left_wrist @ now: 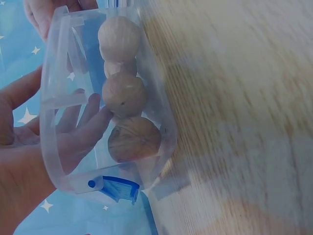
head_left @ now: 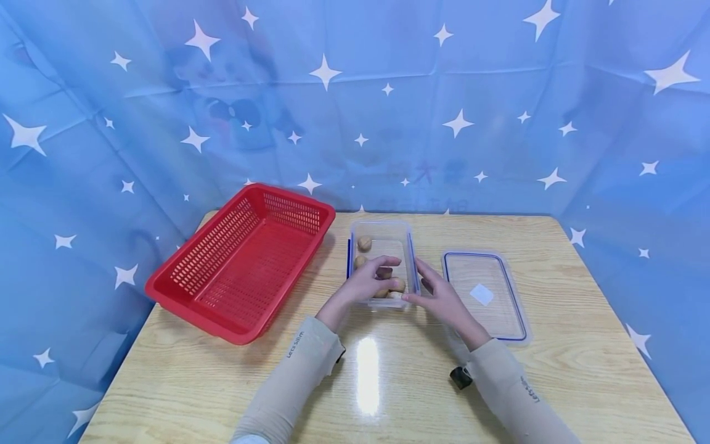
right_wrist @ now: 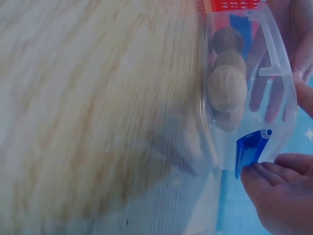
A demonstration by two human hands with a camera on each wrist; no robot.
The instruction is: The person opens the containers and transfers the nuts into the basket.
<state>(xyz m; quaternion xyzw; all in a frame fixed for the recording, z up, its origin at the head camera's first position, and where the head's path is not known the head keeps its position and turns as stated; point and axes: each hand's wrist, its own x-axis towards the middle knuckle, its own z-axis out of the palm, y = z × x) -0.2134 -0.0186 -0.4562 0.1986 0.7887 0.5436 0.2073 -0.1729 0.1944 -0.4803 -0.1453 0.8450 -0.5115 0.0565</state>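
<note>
A clear plastic food container [head_left: 386, 230] with blue side clips stands on the table, with several walnuts [head_left: 364, 243] inside. My left hand [head_left: 368, 280] reaches over its left rim, fingers extended inside among the walnuts. In the left wrist view those fingers show through the wall beside a walnut [left_wrist: 124, 95]. My right hand [head_left: 440, 295] is at the container's right side, thumb by the front corner. In the right wrist view, its fingertips touch the blue clip [right_wrist: 250, 149], which hangs down.
A red perforated plastic basket [head_left: 238, 317] stands at the left of the table [head_left: 577, 370]. The container's clear lid [head_left: 457, 271] with a blue seal lies flat to the right, close to my right forearm. A blue star-patterned cloth [head_left: 377, 148] hangs behind the table.
</note>
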